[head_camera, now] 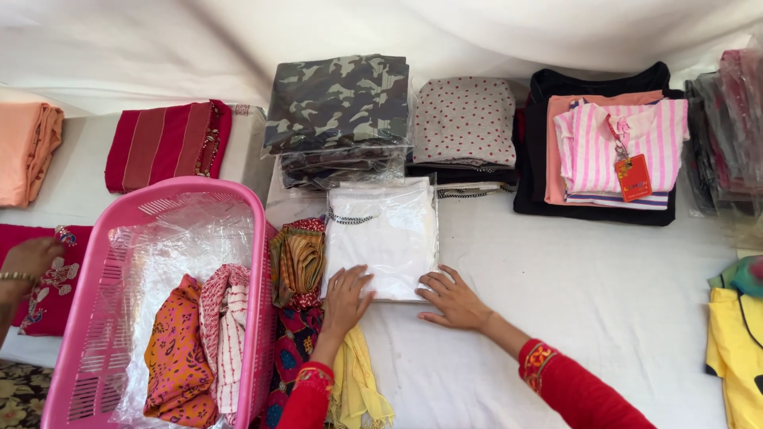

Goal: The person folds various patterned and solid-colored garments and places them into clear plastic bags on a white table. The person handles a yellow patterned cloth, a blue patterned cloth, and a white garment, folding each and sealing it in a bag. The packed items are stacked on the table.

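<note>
Centre of frame — the left hand (347,295) and right hand (453,300) lie flat, fingers spread, on the bagged white garment (383,232), gripping nothing. It looks light, soft, slippery in plastic — best lifted by its lower corners.

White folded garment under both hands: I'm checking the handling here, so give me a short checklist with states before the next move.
1. Both hands on the white folded garment: ok, left hand and right hand rest flat on its near edge.
2. Garment lies flat: ok.
3. Clear wrapper sealed: cannot tell.
4. Pink basket within reach: ok, just left.
5. Another person's hand apart: ok, far left.
</note>
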